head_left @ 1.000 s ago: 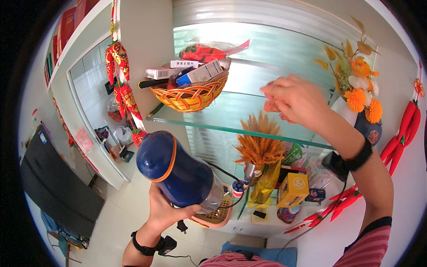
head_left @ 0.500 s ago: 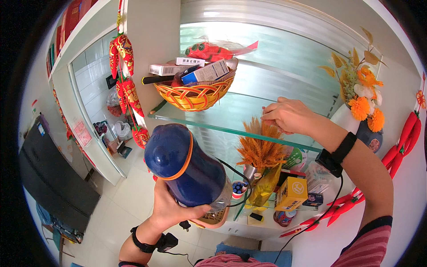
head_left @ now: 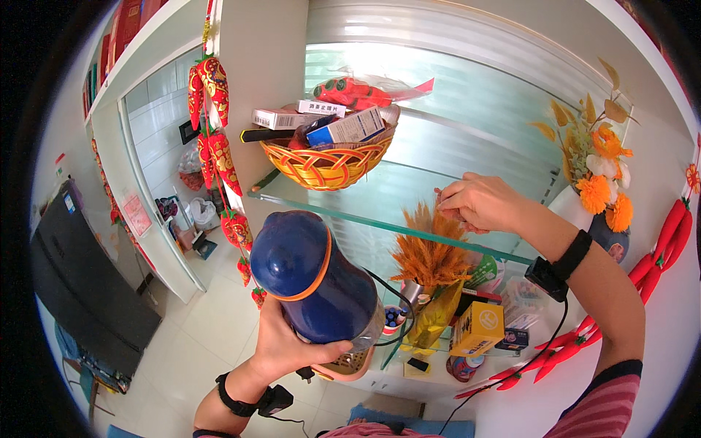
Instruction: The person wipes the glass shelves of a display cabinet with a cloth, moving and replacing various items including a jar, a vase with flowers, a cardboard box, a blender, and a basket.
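Observation:
My left hand (head_left: 288, 339) grips a dark blue appliance (head_left: 303, 277) with an orange band and a clear lower part, tilted, its black cord (head_left: 405, 314) looping right. My right hand (head_left: 471, 201) is over the glass shelf (head_left: 350, 215), fingers bent around a small pinkish cloth (head_left: 447, 208), largely hidden by them. Left of that hand, a woven basket (head_left: 328, 164) holds small boxes and a red toy (head_left: 354, 93) in plastic. Below the shelf stands a bundle of orange dried wheat (head_left: 427, 259).
Orange artificial flowers (head_left: 606, 182) stand right. The lower shelf holds a yellow box (head_left: 475, 328) and other packages. Red pepper garlands (head_left: 219, 160) hang left; more (head_left: 657, 255) hang right. A doorway (head_left: 157, 139), black fridge (head_left: 95, 285) and tiled floor (head_left: 208, 325) are on the left.
My right hand has moved down to just above the shelf's front part, its fingers still bent. The blue appliance in my left hand sits slightly farther right in view.

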Demonstrator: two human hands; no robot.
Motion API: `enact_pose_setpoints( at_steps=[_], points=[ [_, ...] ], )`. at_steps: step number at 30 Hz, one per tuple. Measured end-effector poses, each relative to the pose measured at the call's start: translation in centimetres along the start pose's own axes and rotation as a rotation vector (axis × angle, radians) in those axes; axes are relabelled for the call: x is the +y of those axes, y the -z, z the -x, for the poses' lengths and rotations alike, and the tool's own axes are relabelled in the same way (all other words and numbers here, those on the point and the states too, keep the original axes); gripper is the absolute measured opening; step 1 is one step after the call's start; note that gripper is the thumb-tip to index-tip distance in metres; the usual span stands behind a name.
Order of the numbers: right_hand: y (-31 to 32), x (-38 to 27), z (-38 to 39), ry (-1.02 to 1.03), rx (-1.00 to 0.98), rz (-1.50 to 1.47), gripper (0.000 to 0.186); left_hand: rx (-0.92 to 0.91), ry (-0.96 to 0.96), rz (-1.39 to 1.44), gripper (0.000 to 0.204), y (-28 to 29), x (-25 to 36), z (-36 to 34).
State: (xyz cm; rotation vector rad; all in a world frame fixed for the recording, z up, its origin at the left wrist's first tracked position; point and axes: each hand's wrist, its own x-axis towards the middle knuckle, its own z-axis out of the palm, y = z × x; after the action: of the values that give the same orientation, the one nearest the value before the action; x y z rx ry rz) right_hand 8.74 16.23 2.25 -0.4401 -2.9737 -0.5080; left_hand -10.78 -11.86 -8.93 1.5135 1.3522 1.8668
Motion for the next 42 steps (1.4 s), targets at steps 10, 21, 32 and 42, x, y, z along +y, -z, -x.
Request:
enact_pose_setpoints(
  at_steps=[10,21,32,42],
  points=[
    [0.0,0.4,-0.8,0.013,-0.011,-0.050,0.023,0.005,-0.005,-0.014,0.086,-0.3,-0.3,0.0],
    [0.5,-0.1,-1.1,0.039,0.006,-0.058,0.025,-0.016,-0.012,-0.066,0.087,-0.1,-0.4,-0.3],
    [-2.8,-0.5,-5.0,-0.138,0.173,-0.571,0.015,-0.021,0.028,-0.014,0.087,-0.8,-0.5,-0.4],
    [-3.7,3.8,2.4,-0.484,-0.020,-0.751,0.027,0.017,0.041,-0.012,0.089,-1.5,0.0,-0.9]
  ],
)
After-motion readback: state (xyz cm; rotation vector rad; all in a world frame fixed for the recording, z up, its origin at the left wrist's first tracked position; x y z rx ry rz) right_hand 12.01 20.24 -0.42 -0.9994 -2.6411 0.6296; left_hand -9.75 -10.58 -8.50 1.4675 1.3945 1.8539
